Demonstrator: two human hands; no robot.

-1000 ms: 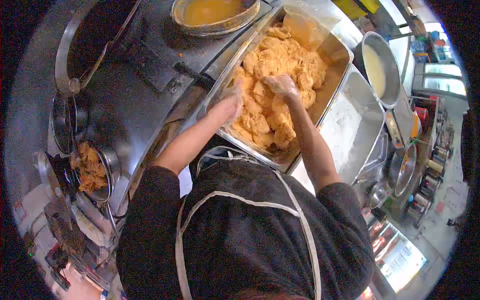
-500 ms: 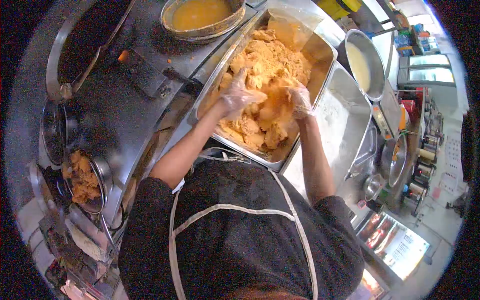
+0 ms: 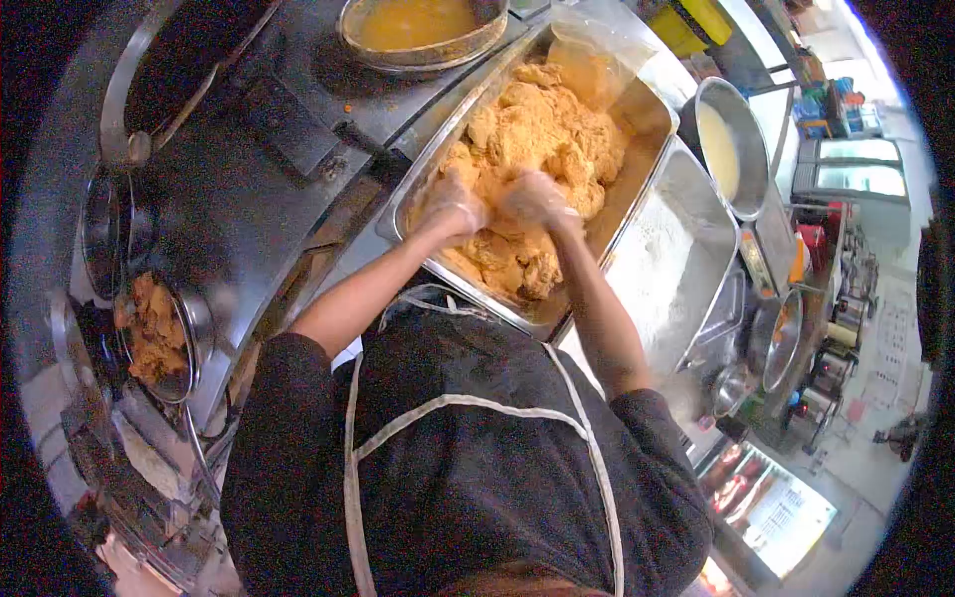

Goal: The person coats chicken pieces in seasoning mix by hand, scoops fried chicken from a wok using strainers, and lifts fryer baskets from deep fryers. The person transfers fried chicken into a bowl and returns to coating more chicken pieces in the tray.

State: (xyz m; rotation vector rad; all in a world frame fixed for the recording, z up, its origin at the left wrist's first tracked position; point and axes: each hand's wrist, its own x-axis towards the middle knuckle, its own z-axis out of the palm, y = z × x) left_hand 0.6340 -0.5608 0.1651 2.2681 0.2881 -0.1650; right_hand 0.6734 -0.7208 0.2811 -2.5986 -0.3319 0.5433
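A deep metal tray holds a heap of orange-coated chicken pieces and loose orange breading. My left hand, in a clear plastic glove, is down in the coated pieces at the tray's left side. Close beside it, my right hand, gloved too, presses into the middle of the heap. Breading and motion blur hide the fingers of both hands, so what they grip does not show. A clear plastic bag with orange breading lies at the tray's far end.
Right of the tray stands a second metal pan dusted with white powder. Beyond it is a bowl of pale liquid. An oval pan of orange liquid sits at the top. Fried pieces fill a strainer at left, near a dark fryer basin.
Both hands have sunk lower into the pieces. My right hand has moved left from the tray's right side, nearer my left hand. The view has shifted slightly.
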